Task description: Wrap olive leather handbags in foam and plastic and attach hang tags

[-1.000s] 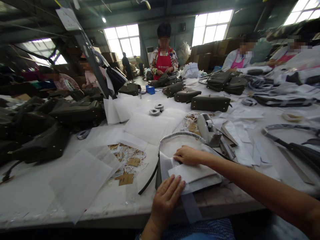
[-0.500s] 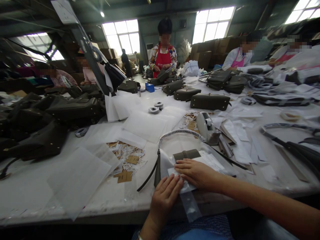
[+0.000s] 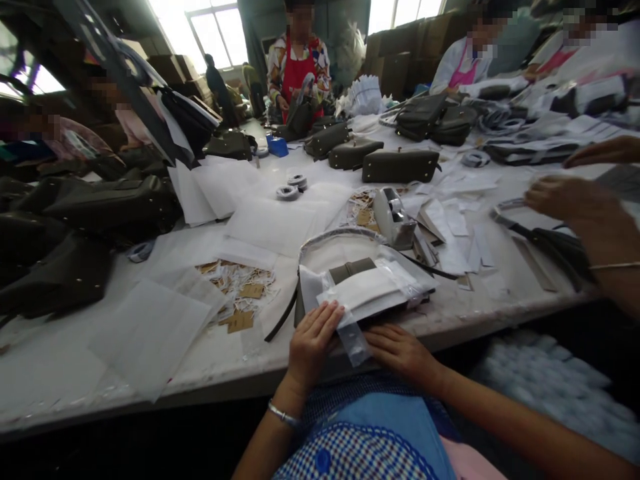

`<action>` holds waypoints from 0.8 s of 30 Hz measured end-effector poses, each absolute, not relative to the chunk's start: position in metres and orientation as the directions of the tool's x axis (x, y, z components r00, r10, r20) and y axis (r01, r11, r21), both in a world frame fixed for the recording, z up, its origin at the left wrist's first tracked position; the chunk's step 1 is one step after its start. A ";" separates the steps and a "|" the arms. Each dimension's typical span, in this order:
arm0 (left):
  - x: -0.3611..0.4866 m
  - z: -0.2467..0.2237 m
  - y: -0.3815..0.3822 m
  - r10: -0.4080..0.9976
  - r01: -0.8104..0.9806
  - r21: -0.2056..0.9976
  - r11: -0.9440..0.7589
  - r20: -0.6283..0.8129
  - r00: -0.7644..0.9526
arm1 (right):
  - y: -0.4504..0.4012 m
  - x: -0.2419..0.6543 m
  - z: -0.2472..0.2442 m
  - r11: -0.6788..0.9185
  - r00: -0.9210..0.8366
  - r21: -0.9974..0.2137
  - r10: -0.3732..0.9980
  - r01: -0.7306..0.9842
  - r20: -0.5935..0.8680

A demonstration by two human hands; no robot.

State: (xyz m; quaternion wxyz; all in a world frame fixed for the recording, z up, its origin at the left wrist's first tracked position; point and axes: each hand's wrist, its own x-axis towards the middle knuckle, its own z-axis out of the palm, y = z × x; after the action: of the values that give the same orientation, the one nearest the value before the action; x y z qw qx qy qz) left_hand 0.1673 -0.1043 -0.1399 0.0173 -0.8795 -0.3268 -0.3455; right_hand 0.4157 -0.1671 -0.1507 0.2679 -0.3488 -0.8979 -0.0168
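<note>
A dark olive bag (image 3: 352, 269) with a wrapped, arched handle lies near the table's front edge, partly covered by white sheet and clear plastic (image 3: 367, 291). My left hand (image 3: 316, 333) rests with extended fingers on the lower left corner of this covering. Below the bag's front edge is my right hand (image 3: 400, 350), its fingers stretched out toward a clear plastic strip (image 3: 355, 341) that hangs over the table edge between the hands. Neither hand is closed round anything.
Tan tags with white strings (image 3: 251, 291) and translucent sheets (image 3: 150, 333) lie left. A tape dispenser (image 3: 393, 217) stands behind the bag. Another person's hands (image 3: 575, 200) are at the right over a second bag (image 3: 560, 250). More olive bags (image 3: 400, 165) stand farther back.
My right hand has moved off the top of the covering, down to the bag's front edge. The view has tilted down, and another person's hands have appeared at the right.
</note>
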 end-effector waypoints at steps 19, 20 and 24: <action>0.168 -0.143 -0.107 0.552 0.609 0.151 -0.778 0.628 0.549 | -0.187 0.392 -0.149 0.881 -0.551 -0.262 0.455 0.395 0.699; 0.168 -0.143 -0.108 0.552 0.612 0.147 -0.777 0.626 0.551 | -0.186 0.394 -0.139 0.890 -0.598 -0.284 0.451 0.356 0.663; 0.169 -0.144 -0.108 0.523 0.620 0.103 -0.778 0.652 0.548 | -0.150 0.407 -0.084 0.866 -0.722 -0.377 0.487 0.328 0.491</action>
State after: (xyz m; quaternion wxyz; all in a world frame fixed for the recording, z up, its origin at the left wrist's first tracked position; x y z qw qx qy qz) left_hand 0.1693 -0.1075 -0.1441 0.0699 -0.8771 -0.3259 -0.3459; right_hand 0.4069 -0.1501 -0.0844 0.2996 -0.2217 -0.9184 0.1327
